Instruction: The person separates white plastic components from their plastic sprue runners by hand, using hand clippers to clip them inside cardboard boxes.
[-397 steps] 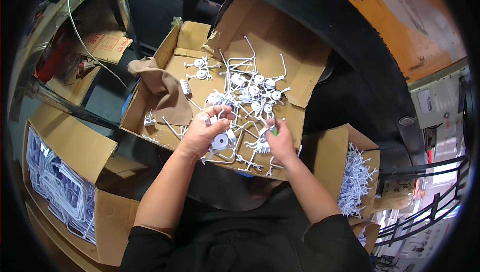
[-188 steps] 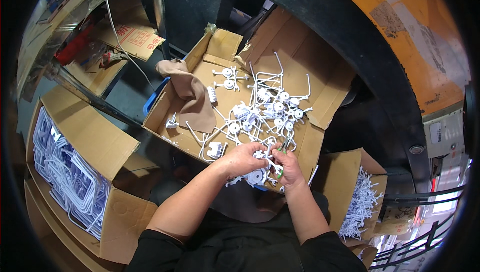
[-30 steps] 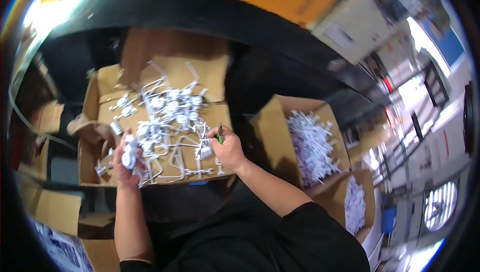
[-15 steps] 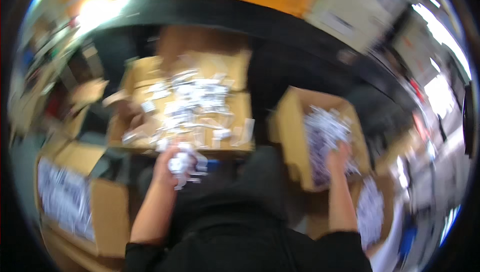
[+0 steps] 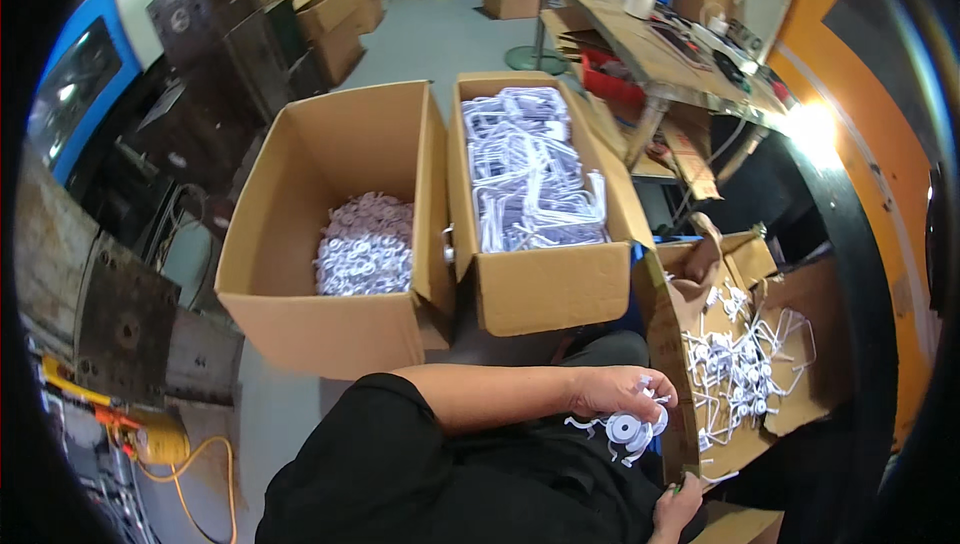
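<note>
My left hand (image 5: 618, 392) is closed round a clump of white plastic parts (image 5: 627, 430), round discs with thin curved arms, held over my lap. Just right of it stands a low open carton (image 5: 683, 414) with a loose heap of white parts (image 5: 740, 369) inside, some disc-shaped and some like bent rods. Down by the near edge of that carton is my right hand (image 5: 679, 507), its fingers bent together; a small green spot shows at them, and what they grip cannot be made out.
Ahead stand a tall carton (image 5: 330, 329) with small white and greyish pieces low inside, and a carton (image 5: 555, 289) filled with white bent rods. A workbench (image 5: 640, 34) is at the far right, dark machinery (image 5: 125, 324) and a yellow cable (image 5: 232, 474) at left.
The view has swung to the left, bringing the two big cartons ahead. My left hand still holds white parts; my right hand has left the carton of white parts it was in.
</note>
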The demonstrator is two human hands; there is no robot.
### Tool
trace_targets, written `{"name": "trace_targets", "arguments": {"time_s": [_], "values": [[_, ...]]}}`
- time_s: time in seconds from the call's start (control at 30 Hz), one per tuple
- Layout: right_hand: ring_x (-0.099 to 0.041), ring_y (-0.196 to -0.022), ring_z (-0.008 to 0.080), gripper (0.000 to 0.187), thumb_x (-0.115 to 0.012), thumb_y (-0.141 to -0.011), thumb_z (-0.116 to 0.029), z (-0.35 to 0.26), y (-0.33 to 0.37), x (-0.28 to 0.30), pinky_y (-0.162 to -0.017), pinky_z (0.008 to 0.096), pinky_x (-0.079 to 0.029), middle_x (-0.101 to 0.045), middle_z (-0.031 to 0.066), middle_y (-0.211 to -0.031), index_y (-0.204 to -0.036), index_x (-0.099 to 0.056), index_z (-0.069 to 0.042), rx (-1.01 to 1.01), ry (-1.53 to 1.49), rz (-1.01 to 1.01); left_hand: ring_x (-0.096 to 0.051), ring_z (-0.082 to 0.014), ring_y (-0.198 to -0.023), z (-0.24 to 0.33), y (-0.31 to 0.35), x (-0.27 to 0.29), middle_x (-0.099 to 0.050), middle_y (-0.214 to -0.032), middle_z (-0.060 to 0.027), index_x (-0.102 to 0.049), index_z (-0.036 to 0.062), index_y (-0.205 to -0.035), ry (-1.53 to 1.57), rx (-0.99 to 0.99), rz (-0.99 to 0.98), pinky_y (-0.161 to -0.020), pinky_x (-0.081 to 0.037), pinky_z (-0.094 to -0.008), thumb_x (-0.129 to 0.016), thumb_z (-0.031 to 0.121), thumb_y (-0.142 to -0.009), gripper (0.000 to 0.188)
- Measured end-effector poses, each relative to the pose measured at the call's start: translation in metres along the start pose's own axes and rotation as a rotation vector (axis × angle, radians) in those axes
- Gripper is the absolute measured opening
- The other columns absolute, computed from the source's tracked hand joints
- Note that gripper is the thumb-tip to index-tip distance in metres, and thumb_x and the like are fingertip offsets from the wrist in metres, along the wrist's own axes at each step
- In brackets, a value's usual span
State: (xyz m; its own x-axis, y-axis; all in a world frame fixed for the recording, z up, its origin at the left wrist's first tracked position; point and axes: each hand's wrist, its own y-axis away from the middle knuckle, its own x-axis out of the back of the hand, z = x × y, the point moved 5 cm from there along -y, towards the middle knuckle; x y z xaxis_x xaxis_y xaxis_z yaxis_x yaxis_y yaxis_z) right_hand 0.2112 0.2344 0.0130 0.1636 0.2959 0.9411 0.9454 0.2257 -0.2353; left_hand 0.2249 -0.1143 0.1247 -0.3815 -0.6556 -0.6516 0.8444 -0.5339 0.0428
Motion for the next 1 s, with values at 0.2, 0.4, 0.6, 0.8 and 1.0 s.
{"name": "trace_targets", "arguments": {"time_s": [0.2, 0.4, 0.6, 0.8, 1.0], "values": [[-0.054, -0.104, 0.0385, 0.034, -0.062, -0.075, -0.003, -0.026, -0.014, -0.009, -0.091, 0.0440, -0.042, -0.059, 0.0184, -0.108, -0.109, -0.057, 0.001, 0.014, -0.063, -0.263, -0.059, -0.0137, -0.089, 0.037, 0.074, 0.019, -0.058, -0.101, -0.0065, -0.048, 0.0020, -0.125, -0.012, -0.049, 0.235, -0.077, -0.051, -0.0281, -0.067, 0.015, -0.080, 0.051], [-0.058, -0.103, 0.0403, 0.030, -0.056, -0.082, -0.010, -0.052, -0.018, 0.016, -0.092, 0.0433, -0.045, -0.064, 0.0232, -0.106, -0.109, -0.064, -0.002, 0.071, -0.044, -0.223, -0.065, -0.0218, -0.087, 0.169, 0.232, 0.091, -0.062, -0.104, -0.0128, -0.049, 0.0074, -0.126, -0.141, -0.544, 0.661, -0.072, -0.057, -0.0348, -0.067, 0.023, -0.081, 0.050], [-0.059, -0.100, 0.0398, 0.029, -0.057, -0.081, -0.009, -0.050, -0.017, 0.008, -0.089, 0.0428, -0.046, -0.064, 0.0229, -0.104, -0.108, -0.064, -0.001, 0.126, -0.029, -0.214, -0.064, -0.0314, -0.104, 0.177, 0.424, 0.208, -0.064, -0.113, -0.0225, -0.054, -0.0054, -0.124, -1.098, 0.419, 1.862, -0.084, -0.052, -0.0391, -0.068, 0.036, -0.080, 0.062], [-0.059, -0.099, 0.0402, 0.029, -0.057, -0.081, -0.008, -0.050, -0.017, 0.013, -0.089, 0.0423, -0.046, -0.064, 0.0234, -0.103, -0.108, -0.064, 0.000, 0.123, -0.039, -0.239, -0.055, -0.0339, -0.119, 0.149, 0.446, 0.207, -0.057, -0.126, -0.0249, -0.054, -0.0065, -0.125, -0.985, 0.351, 1.962, -0.101, -0.042, -0.0365, -0.066, 0.034, -0.077, 0.065], [-0.059, -0.101, 0.0386, 0.032, -0.057, -0.082, -0.009, -0.068, -0.024, 0.023, -0.091, 0.0409, -0.045, -0.063, 0.0239, -0.106, -0.111, -0.061, 0.001, 0.003, -0.096, -0.238, -0.059, -0.0308, -0.112, 0.143, 0.425, 0.182, -0.061, -0.118, -0.0229, -0.057, -0.0064, -0.120, -1.008, 0.013, 1.999, -0.098, -0.045, -0.0359, -0.063, 0.028, -0.081, 0.053]]}}
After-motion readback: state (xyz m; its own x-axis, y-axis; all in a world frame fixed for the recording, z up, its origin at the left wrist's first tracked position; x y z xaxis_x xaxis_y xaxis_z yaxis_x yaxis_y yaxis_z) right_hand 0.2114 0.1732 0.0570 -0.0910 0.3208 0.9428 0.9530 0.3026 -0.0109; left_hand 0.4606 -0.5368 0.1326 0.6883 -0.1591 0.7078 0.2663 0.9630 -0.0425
